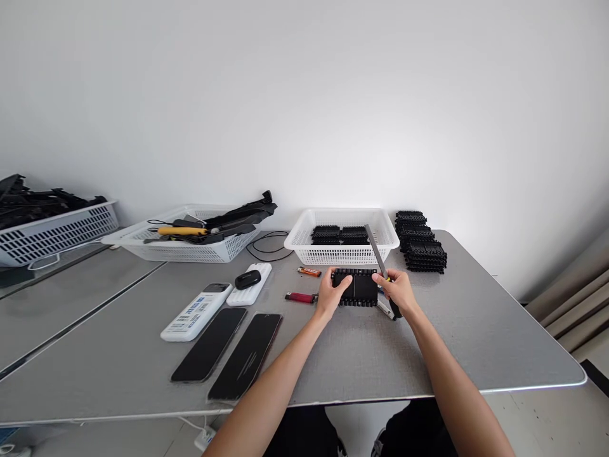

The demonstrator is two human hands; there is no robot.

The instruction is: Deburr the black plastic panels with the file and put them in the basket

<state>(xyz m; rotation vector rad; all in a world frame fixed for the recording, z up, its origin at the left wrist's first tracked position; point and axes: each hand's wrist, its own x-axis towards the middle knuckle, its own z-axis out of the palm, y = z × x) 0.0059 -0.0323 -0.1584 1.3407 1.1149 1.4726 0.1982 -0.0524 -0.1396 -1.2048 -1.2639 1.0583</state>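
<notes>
My left hand [332, 294] grips the left side of a flat black plastic part [365, 289] with toothed long edges, its thumb lying on top. The part is held over the table, in front of a white basket [340, 256]. In my right hand [398, 290] is a flat metal file [375, 249] with a black handle, its blade pointing up and to the left. My right thumb is by the part's right edge. Below that hand lies a light-coloured slim tool [385, 309], partly hidden. A red lighter [299, 297] and an orange lighter [309, 271] lie to the left.
Similar black parts [339, 235] sit in the basket; a stack of them [421, 244] stands right of it. Two phones [209, 344], white power banks [196, 312] and a black cable [266, 254] lie left. Farther left are baskets [204, 252] of black pieces.
</notes>
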